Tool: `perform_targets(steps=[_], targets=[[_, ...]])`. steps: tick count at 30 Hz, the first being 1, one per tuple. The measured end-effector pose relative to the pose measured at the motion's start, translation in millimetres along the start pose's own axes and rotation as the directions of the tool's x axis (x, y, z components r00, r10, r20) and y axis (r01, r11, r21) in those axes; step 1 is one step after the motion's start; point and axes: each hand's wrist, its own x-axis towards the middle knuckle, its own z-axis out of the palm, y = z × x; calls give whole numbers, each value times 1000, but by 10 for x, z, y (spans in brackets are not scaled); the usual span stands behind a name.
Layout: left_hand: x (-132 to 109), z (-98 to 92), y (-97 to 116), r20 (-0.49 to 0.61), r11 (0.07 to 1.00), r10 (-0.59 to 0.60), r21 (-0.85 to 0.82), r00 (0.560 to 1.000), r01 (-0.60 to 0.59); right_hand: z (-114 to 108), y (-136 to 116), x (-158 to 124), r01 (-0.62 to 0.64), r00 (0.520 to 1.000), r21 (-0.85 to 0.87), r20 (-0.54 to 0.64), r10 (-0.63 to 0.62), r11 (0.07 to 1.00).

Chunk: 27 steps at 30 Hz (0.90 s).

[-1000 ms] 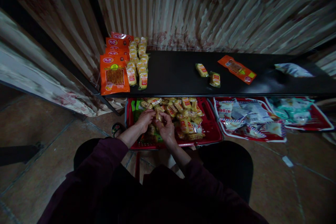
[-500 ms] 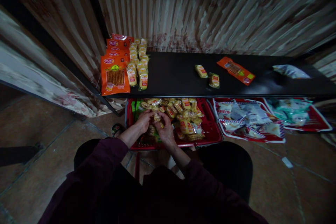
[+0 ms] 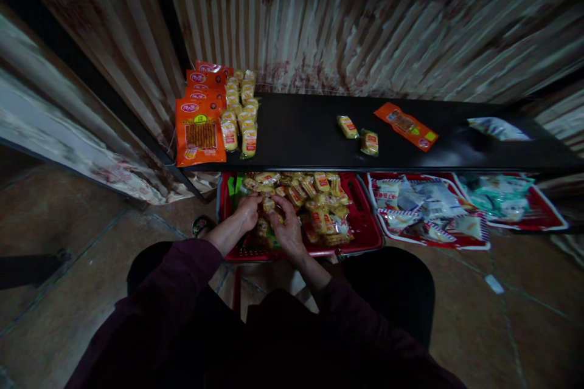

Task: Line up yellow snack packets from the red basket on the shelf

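Note:
Both hands meet over the left part of a red basket [image 3: 365, 228] below the shelf edge. Between their fingertips is a small snack in a clear wrapper [image 3: 268, 204]. My left hand [image 3: 247, 211] pinches its left side, fingers closed. My right hand [image 3: 288, 228] curls round its right side with thumb and fingers. Many similar yellow wrapped snacks [image 3: 323, 219] lie heaped in the basket around the hands, with some green packaging at the left. My fingers partly hide the held snack.
A black shelf [image 3: 296, 127] carries orange snack bags [image 3: 201, 134], rows of wrapped snacks [image 3: 249, 137], two loose wrapped snacks, a lone orange packet [image 3: 406, 126] and a white packet [image 3: 499, 129]. Further red baskets hold white packets [image 3: 431, 203] and teal packets [image 3: 506, 194]. A curtain hangs behind.
The view has shifted slightly, so things on the right appear a little further left. Both hands keep nearly the same place around the wrapped snack.

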Motion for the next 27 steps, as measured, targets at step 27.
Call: perform_targets(steps=[27], targets=[[-202, 43, -35, 123, 827, 395, 383, 910, -411, -82, 6, 12, -15, 996, -184, -84, 0, 983]])
